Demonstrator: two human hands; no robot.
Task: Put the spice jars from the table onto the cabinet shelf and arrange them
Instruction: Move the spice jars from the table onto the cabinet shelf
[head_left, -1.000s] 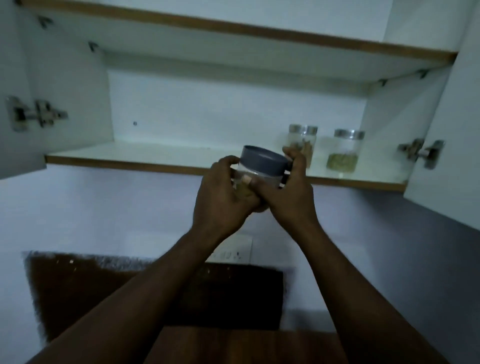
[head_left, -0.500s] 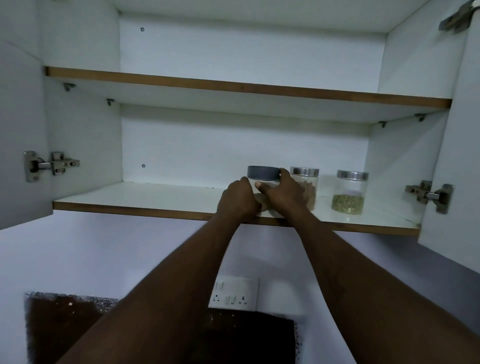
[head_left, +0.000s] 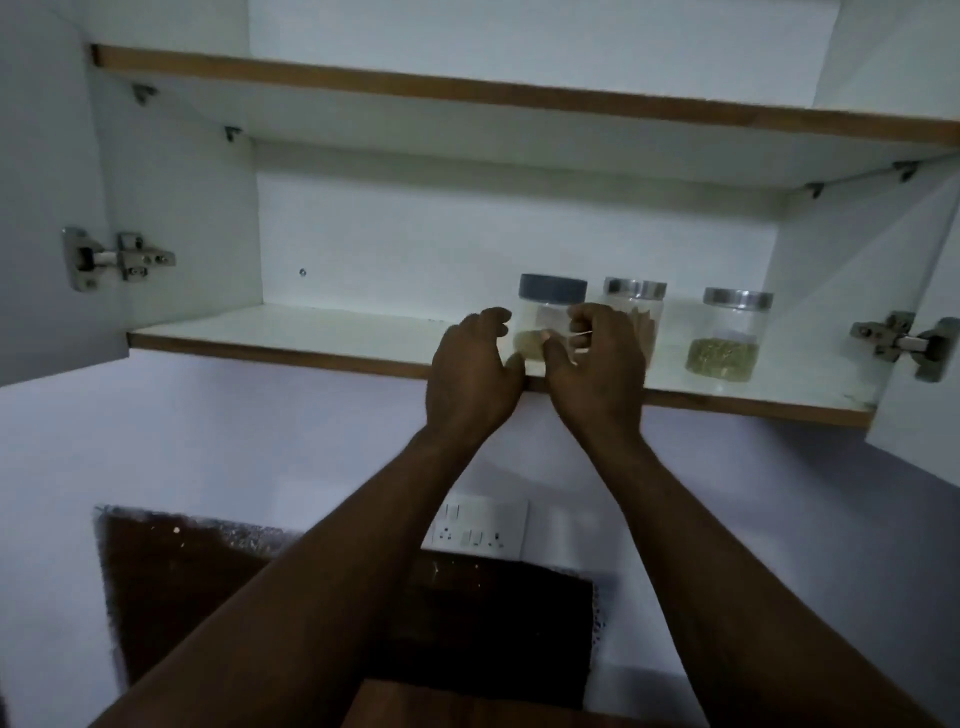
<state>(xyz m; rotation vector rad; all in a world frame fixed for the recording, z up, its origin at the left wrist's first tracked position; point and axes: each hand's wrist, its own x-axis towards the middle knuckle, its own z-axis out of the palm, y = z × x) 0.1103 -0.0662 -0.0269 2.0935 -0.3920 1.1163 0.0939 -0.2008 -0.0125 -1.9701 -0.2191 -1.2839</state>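
Observation:
A clear spice jar with a grey lid (head_left: 552, 289) stands upright on the lower cabinet shelf (head_left: 311, 332), near its front edge. My left hand (head_left: 475, 374) is at the jar's left side with its fingers spread and loose. My right hand (head_left: 597, 369) is at the jar's right side, fingers loosely curled and thumb in front of the glass. Neither hand clearly grips it. Right of it stand two steel-lidded jars: one (head_left: 649, 317) partly hidden behind my right hand, and one with green spice (head_left: 727, 343) further right.
The cabinet doors hang open, with hinges at the left (head_left: 104, 257) and the right (head_left: 893, 343). An upper shelf (head_left: 467, 88) runs above. The left half of the lower shelf is bare. A wall socket (head_left: 475, 527) and a wooden tabletop (head_left: 467, 712) lie below.
The grey-lidded jar went from both hands in the air up onto the shelf beside the steel-lidded jar. My fingers have since loosened from around it.

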